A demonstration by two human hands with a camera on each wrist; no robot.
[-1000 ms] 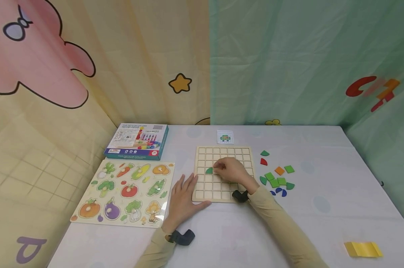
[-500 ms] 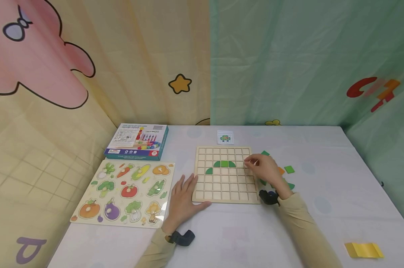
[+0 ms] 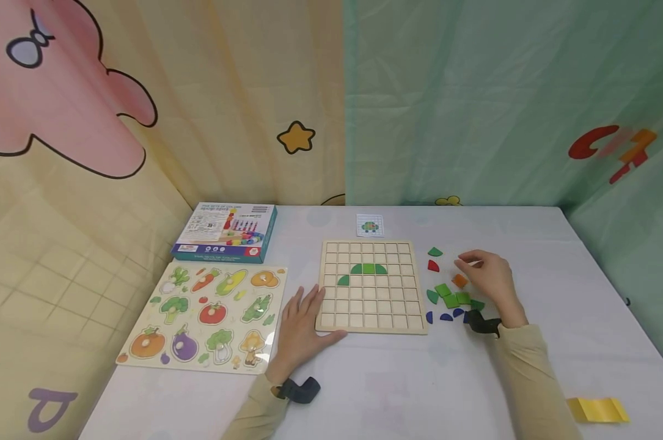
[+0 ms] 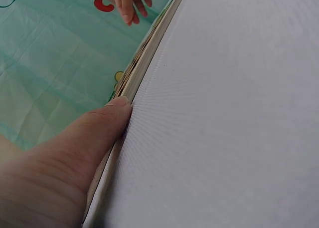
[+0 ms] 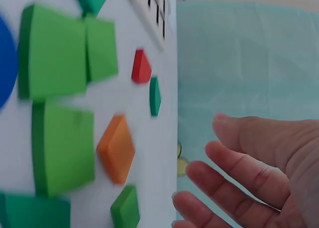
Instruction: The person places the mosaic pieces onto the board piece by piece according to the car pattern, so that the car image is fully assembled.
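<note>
My left hand (image 3: 300, 333) rests at the left front corner of a wooden grid board (image 3: 386, 305), fingers spread. In the left wrist view its thumb (image 4: 94, 130) touches the board's edge. Green pieces lie in the grid: a square (image 3: 368, 269) between two quarter circles, and another quarter circle (image 3: 343, 280) lower left. Right of the board, my right hand (image 3: 487, 281) hovers over loose pieces, its relaxed fingers holding nothing. Nearest are an orange square (image 3: 459, 281) and, hidden by the hand in the head view, a green square (image 5: 125, 208). A red quarter circle (image 3: 432, 266) lies left.
A picture card (image 3: 369, 225) lies behind the board. Several green squares (image 3: 451, 300) and blue half circles (image 3: 446, 317) lie right of it. On the left are a vegetable puzzle (image 3: 199, 330) and a box (image 3: 223, 232). Yellow folded paper (image 3: 597, 410) lies front right.
My right hand has left the grid and moved right to above the loose pieces. The green square and right quarter circle, hidden at first, now show in the grid. My left hand stays put.
</note>
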